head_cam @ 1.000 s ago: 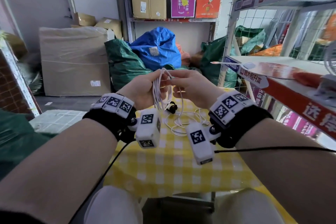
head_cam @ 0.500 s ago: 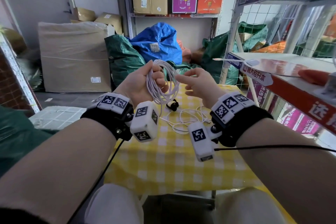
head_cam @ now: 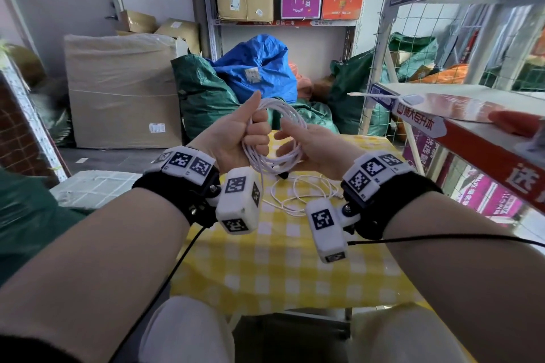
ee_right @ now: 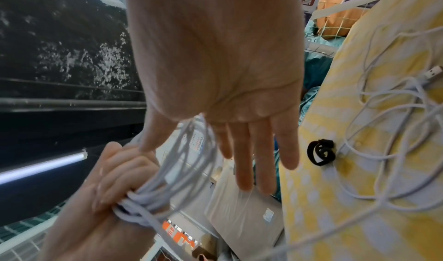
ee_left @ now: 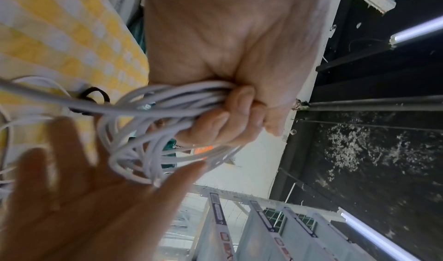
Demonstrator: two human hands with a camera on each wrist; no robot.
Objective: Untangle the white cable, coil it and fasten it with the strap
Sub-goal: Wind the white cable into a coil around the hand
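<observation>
Gingham cloth in yellow and white is covering the surface [head_cam: 283,259], and on it, toward the far edge, the loose tail of the white cable [head_cam: 298,194] is lying in slack loops, its USB plug [ee_right: 430,74] resting near the right edge. Above that tail the coiled part of the cable [head_cam: 277,132] is hanging in the air, its ring standing roughly upright and facing the person, with one strand trailing down to the loops below.

The left hand [head_cam: 236,138] is clenching one side of the coil, fingers wrapped round the bundled turns and thumb pointing up. The right hand [head_cam: 312,144] is lying just right of the coil with fingers spread and straight, grasping nothing; its fingertips [ee_left: 189,170] are brushing the ring's free side.

The black strap [ee_right: 321,154] is sitting curled on the surface beside the loose loops, below and beyond the free right hand, which is plainly the nearer hand to it. By my judgement several turns are remaining to be wound before the strap matters.

From the head view both hands are mostly hiding the strap. The right hand is blurring in the left wrist view, so exact contact is hard to make out.
</observation>
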